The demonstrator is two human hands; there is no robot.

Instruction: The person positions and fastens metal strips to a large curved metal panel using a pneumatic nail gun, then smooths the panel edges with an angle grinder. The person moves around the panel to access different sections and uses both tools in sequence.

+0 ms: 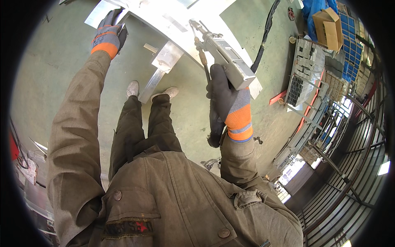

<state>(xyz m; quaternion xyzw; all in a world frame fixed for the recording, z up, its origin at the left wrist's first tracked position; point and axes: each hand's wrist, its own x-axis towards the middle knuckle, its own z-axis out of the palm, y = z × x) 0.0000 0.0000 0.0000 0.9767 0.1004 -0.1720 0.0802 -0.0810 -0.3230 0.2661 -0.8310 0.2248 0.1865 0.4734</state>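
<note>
The person stands over a long bright metal frame (pixel 173 20) that runs across the green floor (pixel 49 53) in front of their pale shoes (pixel 132 88). The right hand (pixel 225 96), in a dark glove with a grey and orange cuff, is wrapped tight around the grip of a silver welding gun (pixel 228 59). The gun's thin nozzle (pixel 196 29) points at the frame and ends right at its near edge. A thick black cable (pixel 265 31) trails away from the gun, past the far side of the frame. The left hand (pixel 108 35), gloved the same way, rests on the frame's left end, fingers curled over its edge and pressed to the metal. A short metal leg (pixel 158 76) slopes down from the frame toward the shoes. Well to the right of the frame stand racks of stacked metal profiles (pixel 306 68) and a cardboard box (pixel 329 26).
</note>
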